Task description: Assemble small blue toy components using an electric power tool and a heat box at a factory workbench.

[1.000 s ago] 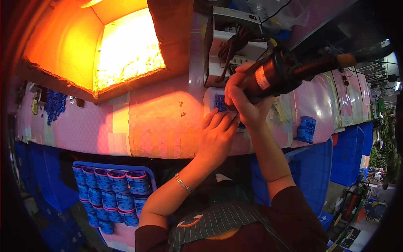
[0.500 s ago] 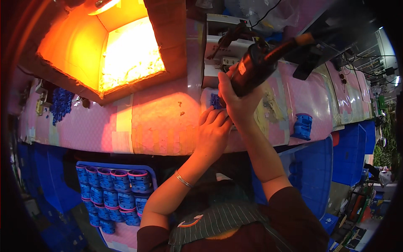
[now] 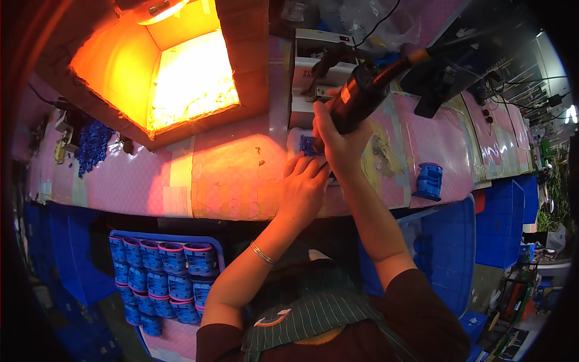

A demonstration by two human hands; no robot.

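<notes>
My right hand [image 3: 345, 142] is wrapped around a thick black electric screwdriver [image 3: 360, 99], tilted with its cable end up to the right. Its tip is hidden behind my hands. Close beside it, my left hand [image 3: 306, 184] lies low over the bench with fingers bent together, pressing on something they mostly cover. Small blue parts [image 3: 307, 145] show just beyond the left fingers. To the right on the bench stands a blue ribbed spool-like piece [image 3: 429, 181].
A glowing cardboard box [image 3: 253, 72] stands far left, beside a heap of small blue parts [image 3: 91, 145]. A white machine [image 3: 304, 66] sits behind my hands. Blue cylinders with pink rims [image 3: 172, 256] fill a tray [image 3: 181, 234] below left; a blue bin [image 3: 452, 253] is below right.
The whole view has shifted slightly. Both hands keep almost the same pose, the right one still around the electric screwdriver.
</notes>
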